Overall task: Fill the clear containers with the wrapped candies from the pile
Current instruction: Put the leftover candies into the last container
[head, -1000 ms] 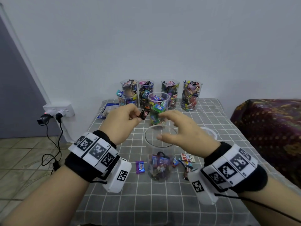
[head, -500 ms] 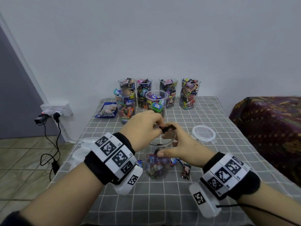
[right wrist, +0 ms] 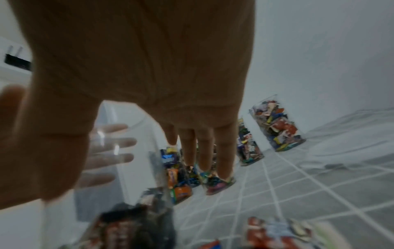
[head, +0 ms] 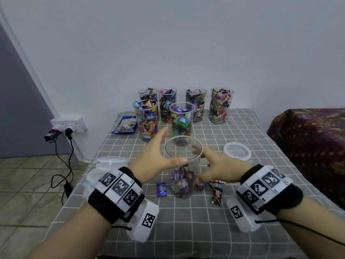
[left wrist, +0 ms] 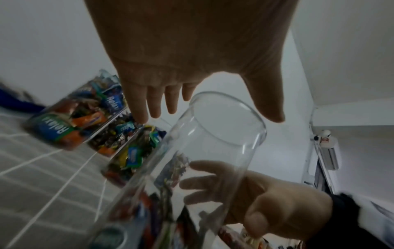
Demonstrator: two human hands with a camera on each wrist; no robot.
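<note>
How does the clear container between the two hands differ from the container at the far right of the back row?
The near container holds candies only at its bottom; the far-right container is packed to its rim. The near container stands at the front between the left hand and right hand; the far-right container stands by the wall. Both are clear, upright and lidless.
</note>
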